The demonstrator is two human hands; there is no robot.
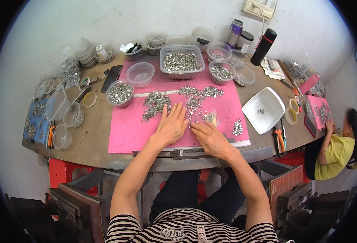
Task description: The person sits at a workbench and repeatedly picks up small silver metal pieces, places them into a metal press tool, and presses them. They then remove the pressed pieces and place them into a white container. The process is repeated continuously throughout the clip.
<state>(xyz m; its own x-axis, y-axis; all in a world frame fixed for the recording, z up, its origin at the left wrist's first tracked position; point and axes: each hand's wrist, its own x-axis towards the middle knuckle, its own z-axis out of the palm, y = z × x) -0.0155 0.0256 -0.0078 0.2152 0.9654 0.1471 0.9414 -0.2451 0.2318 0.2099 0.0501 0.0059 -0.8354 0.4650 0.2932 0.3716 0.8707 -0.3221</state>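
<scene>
My left hand [172, 124] lies palm down on a pink mat [126, 137], fingers stretched out at the edge of a pile of small shiny metal pieces [156, 103]. Opposite it, my right hand [211, 138] rests flat, its fingers pointing left among a few loose pieces. Neither hand shows anything held; the undersides of both are hidden. Further piles of pieces [192, 97] spread beyond my fingertips, and a small separate heap [237, 128] sits right of my right hand. A rectangular clear tub [182, 75] full of the same pieces stands at the mat's far side.
Round clear bowls of pieces [120, 94] [222, 73] flank the tub. On the right are a white tray [263, 113] with a few pieces, pliers [279, 141] and a black bottle [263, 46]. A phone [111, 79] lies left. A person in yellow [337, 152] works at far right.
</scene>
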